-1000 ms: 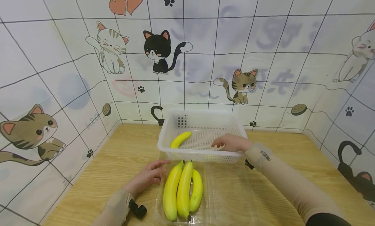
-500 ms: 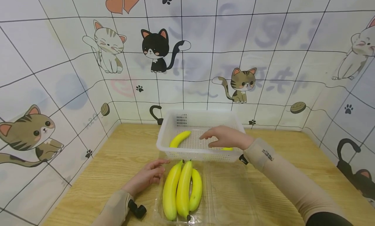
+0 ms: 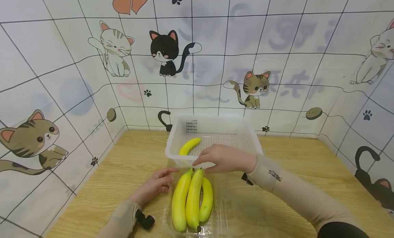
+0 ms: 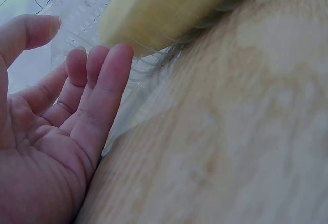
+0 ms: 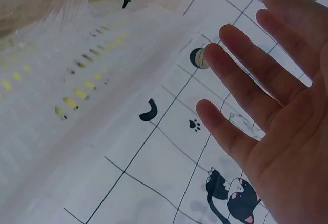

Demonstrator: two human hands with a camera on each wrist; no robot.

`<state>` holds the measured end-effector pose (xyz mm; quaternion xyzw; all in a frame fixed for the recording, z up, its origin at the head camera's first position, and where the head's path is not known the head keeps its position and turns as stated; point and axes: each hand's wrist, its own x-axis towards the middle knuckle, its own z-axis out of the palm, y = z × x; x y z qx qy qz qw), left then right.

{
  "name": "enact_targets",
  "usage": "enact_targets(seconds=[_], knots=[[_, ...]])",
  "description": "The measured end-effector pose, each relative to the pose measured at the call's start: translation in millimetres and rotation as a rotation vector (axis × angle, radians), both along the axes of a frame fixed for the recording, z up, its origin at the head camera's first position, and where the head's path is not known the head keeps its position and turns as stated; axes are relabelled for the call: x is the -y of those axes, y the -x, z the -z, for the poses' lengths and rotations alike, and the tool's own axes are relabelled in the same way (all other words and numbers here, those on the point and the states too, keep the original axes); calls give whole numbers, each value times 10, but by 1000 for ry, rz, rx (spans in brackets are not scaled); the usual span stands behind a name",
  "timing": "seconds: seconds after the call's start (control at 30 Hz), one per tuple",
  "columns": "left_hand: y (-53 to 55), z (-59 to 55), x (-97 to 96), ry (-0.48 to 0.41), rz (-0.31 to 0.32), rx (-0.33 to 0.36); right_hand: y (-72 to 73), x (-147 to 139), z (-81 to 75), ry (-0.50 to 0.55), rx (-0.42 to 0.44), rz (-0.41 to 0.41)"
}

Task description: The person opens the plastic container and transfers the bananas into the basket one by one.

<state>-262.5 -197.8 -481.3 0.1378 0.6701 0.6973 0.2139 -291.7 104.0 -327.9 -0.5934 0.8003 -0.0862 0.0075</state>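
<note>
Three yellow bananas (image 3: 193, 200) lie side by side in the left half of a clear plastic clamshell box (image 3: 246, 207). Behind it stands a white perforated basket (image 3: 181, 128) with one banana (image 3: 189, 146) at its left. My right hand (image 3: 226, 158) hovers over the basket's front rim, near the banana stems. Its fingers are spread and hold nothing, as the right wrist view of that hand (image 5: 277, 111) also shows. Beside the box's left edge rests my left hand (image 3: 155, 183), fingers loosely bent. In the left wrist view its fingertips are at the plastic wall beside a banana (image 4: 159, 14).
A wooden tabletop (image 3: 117, 169) extends on both sides of the box and basket. White cloth with black grid lines and cartoon cats (image 3: 164, 53) encloses the back and sides. A black wrist mount (image 3: 144, 220) sits on the left sleeve.
My right hand has lifted out of the basket and come forward and left, over the front rim. A second banana seen in the basket's right front is now hidden. The left hand stays put.
</note>
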Motion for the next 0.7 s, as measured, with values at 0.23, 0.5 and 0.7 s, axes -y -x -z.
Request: enact_targets(seconds=[0.23,0.5,0.7], knots=[[-12,-3,16,-2,8,7,-173,196,131,-55,-74,-85],[-1,-1,22,12,4,6,-229,405,314,-79,-142,-189],[0,-3,10,-3,6,4,-245,515,429,-97,-172,-222]])
